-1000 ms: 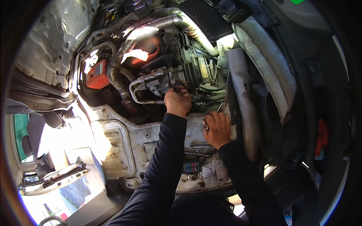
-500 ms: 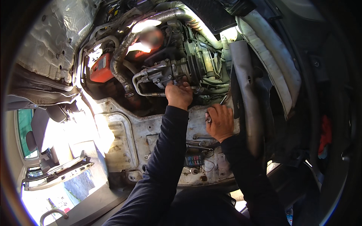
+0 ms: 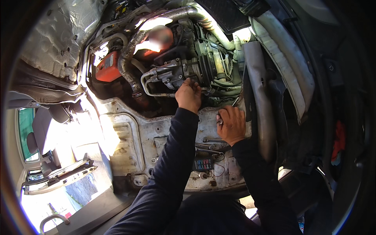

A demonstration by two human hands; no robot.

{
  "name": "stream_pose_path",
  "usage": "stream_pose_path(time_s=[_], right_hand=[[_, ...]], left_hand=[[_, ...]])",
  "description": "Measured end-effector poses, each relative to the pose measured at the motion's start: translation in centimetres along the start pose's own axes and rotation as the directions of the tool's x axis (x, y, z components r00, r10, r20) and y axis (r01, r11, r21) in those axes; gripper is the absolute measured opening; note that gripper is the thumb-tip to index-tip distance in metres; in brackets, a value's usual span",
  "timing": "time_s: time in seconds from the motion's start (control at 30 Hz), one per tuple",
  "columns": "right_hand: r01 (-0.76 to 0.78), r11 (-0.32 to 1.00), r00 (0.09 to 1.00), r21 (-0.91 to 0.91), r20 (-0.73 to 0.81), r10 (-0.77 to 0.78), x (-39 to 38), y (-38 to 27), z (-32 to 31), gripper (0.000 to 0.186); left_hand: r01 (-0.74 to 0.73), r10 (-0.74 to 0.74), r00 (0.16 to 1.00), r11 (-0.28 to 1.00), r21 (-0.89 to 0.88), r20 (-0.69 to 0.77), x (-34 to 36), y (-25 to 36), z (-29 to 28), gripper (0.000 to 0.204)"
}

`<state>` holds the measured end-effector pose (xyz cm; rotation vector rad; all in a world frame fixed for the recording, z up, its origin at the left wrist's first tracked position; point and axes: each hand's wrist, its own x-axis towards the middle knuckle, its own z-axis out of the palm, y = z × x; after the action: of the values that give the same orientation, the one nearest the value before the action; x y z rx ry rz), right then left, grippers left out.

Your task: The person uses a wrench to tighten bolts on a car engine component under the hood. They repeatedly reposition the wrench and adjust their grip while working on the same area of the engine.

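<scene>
Here, left hand (image 3: 189,97): partly curled at engine (image 3: 171,74), any hold hidden.
Right hand (image 3: 233,124): closed round tool (image 3: 220,122).

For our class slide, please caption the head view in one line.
Left hand at the engine, right hand gripping a metal tool near loose wrenches.

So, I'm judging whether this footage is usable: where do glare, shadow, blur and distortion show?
Head view: glare washes out part of the left side; deep shadow along the right; a blurred patch over the red engine part; edges bend toward the picture's dark rim; the left hand and right hand look reasonably sharp.
</scene>
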<state>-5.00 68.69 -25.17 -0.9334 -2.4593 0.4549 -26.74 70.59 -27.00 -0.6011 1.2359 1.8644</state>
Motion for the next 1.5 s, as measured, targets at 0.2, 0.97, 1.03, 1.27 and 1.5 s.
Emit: stream_pose_path(time_s=[0.2,0.97,1.03,1.27,1.5], right_hand=[[0.009,1.000,1.000,-0.017,-0.023,-0.009,0.2,0.1,0.2,0.019],[0.042,0.997,0.996,-0.070,-0.073,-0.048,-0.5,0.4,1.4,0.016],[0.048,0.997,0.996,-0.067,-0.070,-0.053,-0.5,0.5,1.3,0.016],[-0.059,0.900,0.994,0.431,-0.056,0.092,1.3,-2.2,-1.2,0.014],[-0.206,0.322,0.973,0.924,0.157,0.172,7.2,-6.7,-1.8,0.025]], left_hand=[[-0.022,-0.070,0.984,0.867,0.498,0.166,-1.8,3.0,-3.2,0.016],[-0.478,-0.124,0.859,-0.544,0.690,0.497,-14.2,14.6,-19.7,0.024],[-0.553,-0.105,0.790,-0.548,0.628,0.604,-15.3,12.5,-21.2,0.018],[-0.663,-0.276,0.712,-0.566,0.490,0.646,-16.8,3.2,-17.5,0.015],[-0.642,0.084,0.679,-0.413,0.646,0.729,-14.6,7.8,-14.9,0.027]])
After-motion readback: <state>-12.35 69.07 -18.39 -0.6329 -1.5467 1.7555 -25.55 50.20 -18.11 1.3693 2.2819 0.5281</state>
